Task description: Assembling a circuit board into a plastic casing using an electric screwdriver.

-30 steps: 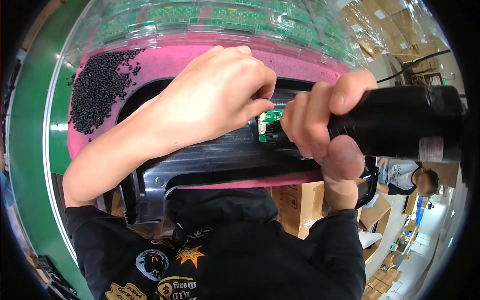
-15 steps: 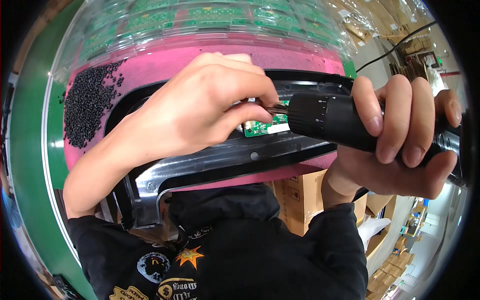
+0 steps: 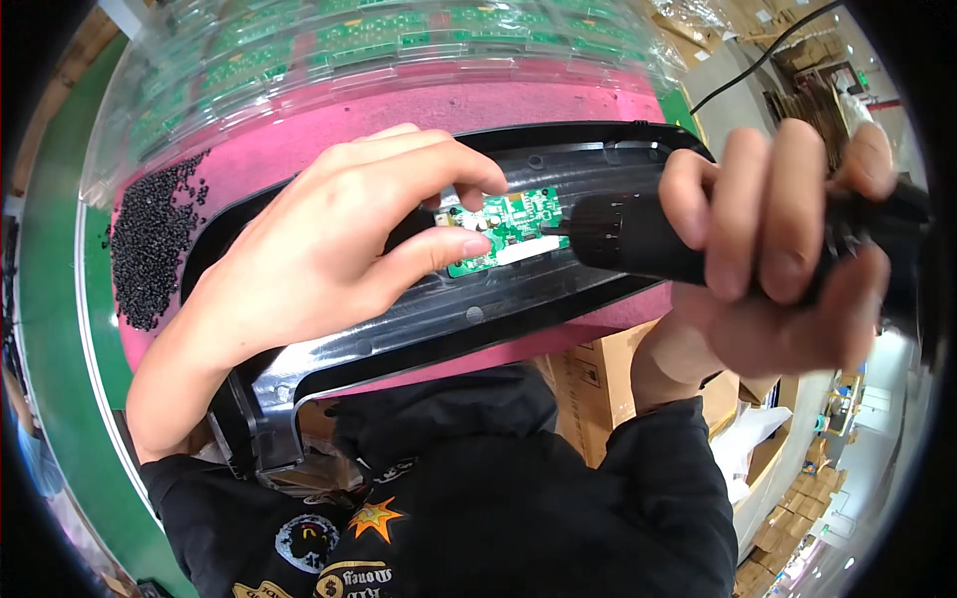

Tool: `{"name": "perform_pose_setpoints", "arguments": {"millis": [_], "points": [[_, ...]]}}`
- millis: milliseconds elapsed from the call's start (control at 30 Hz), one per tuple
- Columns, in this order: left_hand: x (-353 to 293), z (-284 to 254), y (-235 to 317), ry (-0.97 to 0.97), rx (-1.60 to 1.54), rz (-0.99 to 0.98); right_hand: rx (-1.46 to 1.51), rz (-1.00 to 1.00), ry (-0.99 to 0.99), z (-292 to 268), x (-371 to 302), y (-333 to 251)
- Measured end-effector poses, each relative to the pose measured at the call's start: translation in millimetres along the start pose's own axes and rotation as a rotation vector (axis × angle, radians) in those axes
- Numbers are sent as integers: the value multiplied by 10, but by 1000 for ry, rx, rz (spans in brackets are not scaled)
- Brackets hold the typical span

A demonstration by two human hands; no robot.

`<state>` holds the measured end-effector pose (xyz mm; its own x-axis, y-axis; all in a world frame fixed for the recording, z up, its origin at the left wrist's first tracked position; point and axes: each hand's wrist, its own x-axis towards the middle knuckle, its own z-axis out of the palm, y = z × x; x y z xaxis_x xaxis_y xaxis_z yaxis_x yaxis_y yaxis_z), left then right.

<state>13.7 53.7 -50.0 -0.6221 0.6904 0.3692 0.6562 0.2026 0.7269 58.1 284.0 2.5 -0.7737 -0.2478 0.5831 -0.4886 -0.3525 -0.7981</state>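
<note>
My right hand (image 3: 778, 239) is wrapped round a black electric screwdriver (image 3: 628, 232), whose tip end points left at the right part of a green circuit board (image 3: 513, 224). Whether the bit touches the board I cannot tell. The board lies in a long black plastic housing (image 3: 399, 324). Over the board's left end, my left hand (image 3: 339, 234) holds its thumb and forefinger apart, with nothing visible between them.
A pile of small black screws (image 3: 155, 239) lies at the left on the pink mat (image 3: 399, 110). Behind the housing stand clear plastic trays (image 3: 379, 45) with green boards. A cardboard box (image 3: 593, 389) is below the table edge at the right, and a black cable (image 3: 768, 55) hangs at the upper right.
My left thumb and forefinger have parted and drawn left, away from the screwdriver's tip. The screwdriver has shifted slightly left, and more of the board shows.
</note>
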Motion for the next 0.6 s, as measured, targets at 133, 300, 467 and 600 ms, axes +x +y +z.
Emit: {"name": "perform_pose_setpoints", "arguments": {"millis": [133,300,467,600], "points": [[-6,-35,-35,-49,37,-45,-157,2,73,-128,-71,184],[-9,-41,-32,-3,-106,-87,-189,23,167,-202,-142,317],[4,-81,-7,175,-67,-38,-173,42,167,-194,-122,362],[15,-33,72,264,-47,35,-257,92,194,-127,-80,404]]}}
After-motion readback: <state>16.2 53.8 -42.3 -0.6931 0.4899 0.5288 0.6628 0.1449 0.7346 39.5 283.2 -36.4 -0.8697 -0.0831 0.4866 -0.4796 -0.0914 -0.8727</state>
